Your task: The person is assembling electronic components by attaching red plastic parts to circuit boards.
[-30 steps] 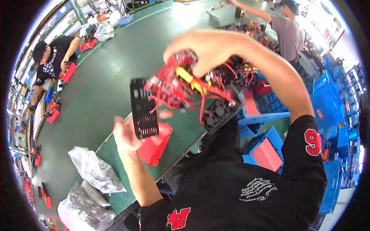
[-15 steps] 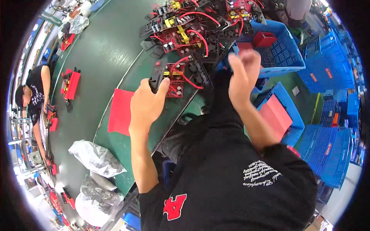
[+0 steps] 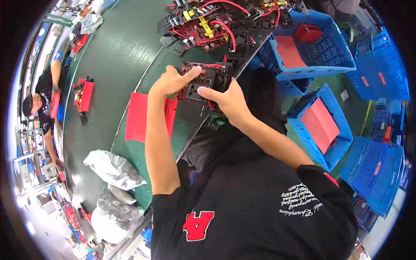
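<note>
Between my hands is a red circuit board assembly (image 3: 208,78) with black end panels and red wires. My left hand (image 3: 170,82) grips its left side, the thumb lying across the top. From the right, my right hand (image 3: 230,100) holds the black panel end, thumb on the panel with sockets; its other fingers are hidden underneath. A red metal casing (image 3: 138,118) lies on the green table, partly behind my left forearm. Beyond my hands is a pile of similar red circuit boards (image 3: 203,32) with black panels, yellow parts and red wires.
Right of the table are a blue crate (image 3: 318,71) with red casings and a lower blue crate (image 3: 344,147) holding a red sheet. Plastic bags (image 3: 115,169) lie at the table's left. Across the table a co-worker (image 3: 43,95) handles red parts, near another red unit (image 3: 84,97).
My right hand has come left from near the crate and taken hold of the circuit board assembly. The assembly is now turned and gripped by both hands.
</note>
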Motion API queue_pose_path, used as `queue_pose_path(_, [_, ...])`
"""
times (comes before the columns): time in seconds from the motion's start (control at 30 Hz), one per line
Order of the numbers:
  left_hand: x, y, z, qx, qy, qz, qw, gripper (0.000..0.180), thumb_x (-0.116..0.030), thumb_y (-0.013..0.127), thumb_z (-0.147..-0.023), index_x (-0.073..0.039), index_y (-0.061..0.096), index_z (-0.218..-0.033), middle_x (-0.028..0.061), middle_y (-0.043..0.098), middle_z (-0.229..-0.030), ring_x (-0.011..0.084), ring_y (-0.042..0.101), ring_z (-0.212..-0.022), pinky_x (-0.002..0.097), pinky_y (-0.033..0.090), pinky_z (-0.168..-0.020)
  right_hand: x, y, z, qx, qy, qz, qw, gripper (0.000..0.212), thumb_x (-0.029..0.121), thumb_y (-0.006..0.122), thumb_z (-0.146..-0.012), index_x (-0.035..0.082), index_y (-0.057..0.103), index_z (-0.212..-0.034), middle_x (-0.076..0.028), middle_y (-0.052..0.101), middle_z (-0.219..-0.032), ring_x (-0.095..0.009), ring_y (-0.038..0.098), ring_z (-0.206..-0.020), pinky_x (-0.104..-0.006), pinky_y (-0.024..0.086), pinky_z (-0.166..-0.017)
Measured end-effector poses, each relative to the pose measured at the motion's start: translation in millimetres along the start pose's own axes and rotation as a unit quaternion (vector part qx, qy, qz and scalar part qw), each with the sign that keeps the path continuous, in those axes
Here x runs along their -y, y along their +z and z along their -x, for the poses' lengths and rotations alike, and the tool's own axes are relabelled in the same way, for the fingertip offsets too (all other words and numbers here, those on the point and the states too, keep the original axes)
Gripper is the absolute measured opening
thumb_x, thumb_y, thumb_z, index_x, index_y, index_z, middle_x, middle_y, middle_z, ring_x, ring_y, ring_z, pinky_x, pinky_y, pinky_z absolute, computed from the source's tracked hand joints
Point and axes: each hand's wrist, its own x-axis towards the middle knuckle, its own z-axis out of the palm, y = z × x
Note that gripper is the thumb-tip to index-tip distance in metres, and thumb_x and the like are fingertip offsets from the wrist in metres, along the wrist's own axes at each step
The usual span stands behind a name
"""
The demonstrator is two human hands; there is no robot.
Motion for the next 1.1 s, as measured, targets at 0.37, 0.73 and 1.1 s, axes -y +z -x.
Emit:
queue_pose_path(0.37, [-52.4, 21.6, 79.3, -0.191, 0.087, -0.141, 0.968, 0.058, -0.058, 0.065, -0.080, 0.000, 0.066, -0.073, 0.0214, 0.064, -0.073, 0.0373, 0.063, -0.072, 0.0456, 0.047, -0.068, -6.6, -9.3, 57.6, 0.040, 0.107, -0.299, 0.947, 0.057, 0.008, 0.071, -0.074, 0.003, 0.050, -0.127, -0.011, 0.062, -0.116, -0.025, 0.063, -0.105, -0.0413, 0.050, -0.095])
queue_pose_path(0.73, [-25.3, 24.6, 142.2, -0.271, 0.108, 0.291, 0.911, 0.040, -0.035, 0.056, -0.094, 0.003, 0.063, -0.083, 0.0130, 0.060, -0.072, 0.0225, 0.057, -0.071, 0.0347, 0.044, -0.067, -8.1, -53.1, 45.0, 0.234, 0.096, -0.306, 0.918, 0.069, 0.019, 0.071, -0.063, 0.006, 0.049, -0.127, -0.022, 0.048, -0.135, -0.038, 0.050, -0.123, -0.0516, 0.043, -0.103])
queue_pose_path(1.1, [85.2, 55.8, 185.3, -0.394, 0.092, -0.078, 0.911, 0.030, -0.010, 0.061, -0.085, -0.002, 0.048, -0.059, 0.0117, 0.045, -0.055, 0.0293, 0.045, -0.047, 0.0394, 0.032, -0.045, -4.4, -50.8, 54.1, 0.092, 0.140, -0.138, 0.976, 0.063, 0.012, 0.072, -0.068, 0.002, 0.048, -0.126, -0.012, 0.060, -0.114, -0.027, 0.062, -0.104, -0.0413, 0.054, -0.088])
